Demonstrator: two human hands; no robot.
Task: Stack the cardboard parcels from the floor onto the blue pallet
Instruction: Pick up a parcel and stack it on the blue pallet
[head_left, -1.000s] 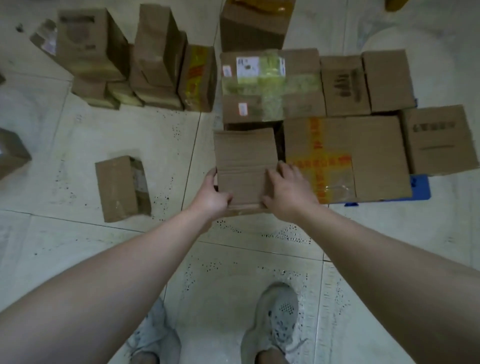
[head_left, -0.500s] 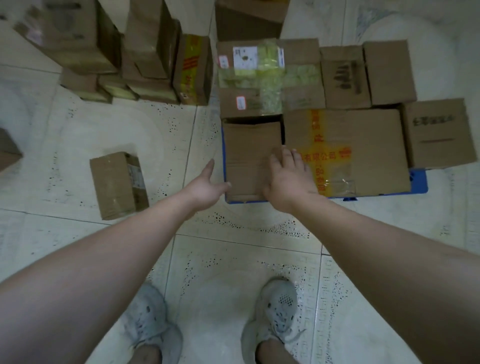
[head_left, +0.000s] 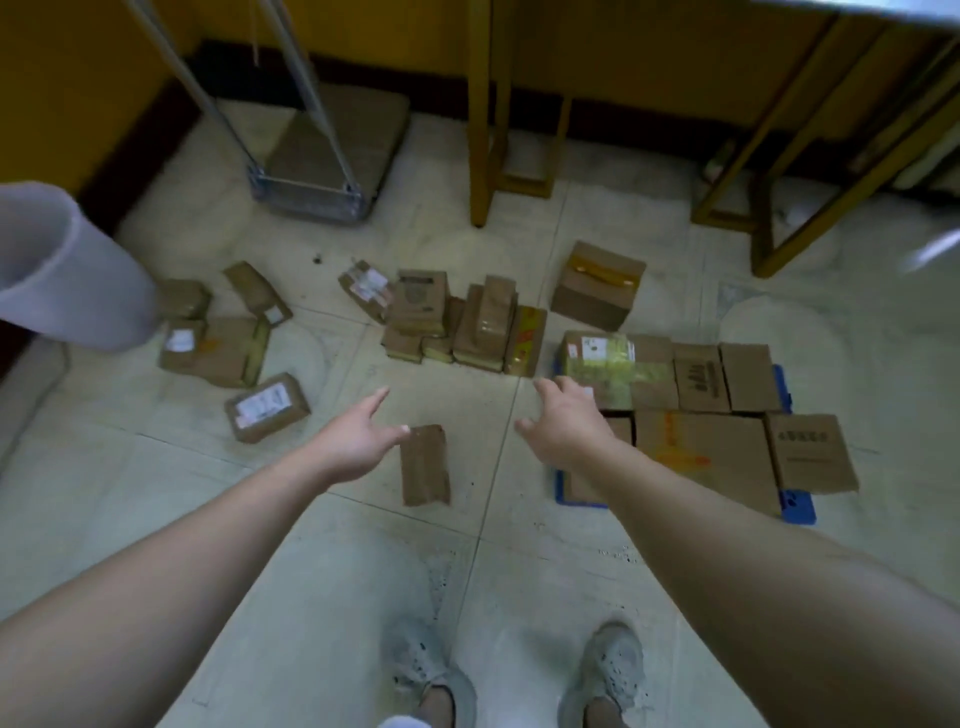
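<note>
Left hand (head_left: 357, 442) and right hand (head_left: 563, 428) spread, empty; 1 small brown cardboard parcel (head_left: 425, 465) lies between them, nearer the left.

Six cardboard parcels (head_left: 717, 452) on one blue pallet (head_left: 797, 506), over a dozen on the floor (head_left: 519, 571), two hands (head_left: 353, 441)

Parcels (head_left: 701, 452) cover most of the blue pallet (head_left: 797, 506); labels (head_left: 595, 347) seemingly too blurred.
</note>
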